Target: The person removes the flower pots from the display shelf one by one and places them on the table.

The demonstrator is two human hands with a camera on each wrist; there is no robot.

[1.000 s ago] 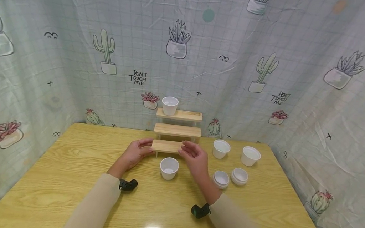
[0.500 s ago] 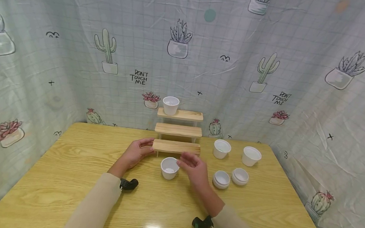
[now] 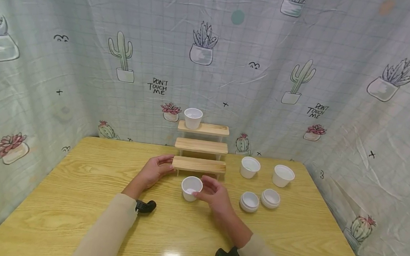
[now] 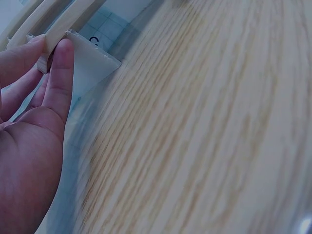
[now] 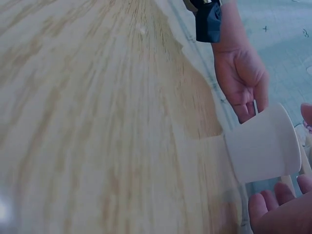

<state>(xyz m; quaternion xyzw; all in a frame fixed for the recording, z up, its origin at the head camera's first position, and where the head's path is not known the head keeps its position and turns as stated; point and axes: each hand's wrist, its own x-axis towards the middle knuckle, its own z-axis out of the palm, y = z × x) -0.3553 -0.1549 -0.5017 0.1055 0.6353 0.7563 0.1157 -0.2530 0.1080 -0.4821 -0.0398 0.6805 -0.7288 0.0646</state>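
My left hand [image 3: 153, 171] pinches the left end of the lowest board of a three-tier wooden display stand [image 3: 199, 165]; in the left wrist view the thumb and fingers lie on either side of the board end [image 4: 45, 62]. A white flowerpot [image 3: 190, 191] stands upright on the table just in front of the stand. Around its right side my right hand [image 3: 217, 197] is spread, thumb overlapping the rim in the head view. The right wrist view shows the pot [image 5: 263, 146] between the thumb and the fingers [image 5: 280, 197], with a gap at the fingers.
Another white pot [image 3: 193, 118] stands on the top board's left end. At the right of the wooden table [image 3: 76, 198] are two white pots [image 3: 249, 167] [image 3: 282, 176] and two low white dishes [image 3: 249, 202] [image 3: 270, 198]. A printed curtain [image 3: 142, 50] hangs behind.
My right hand has let go of the lowest board's right side and moved down toward the viewer to the near pot, its thumb now at the rim. The left hand has kept its hold.
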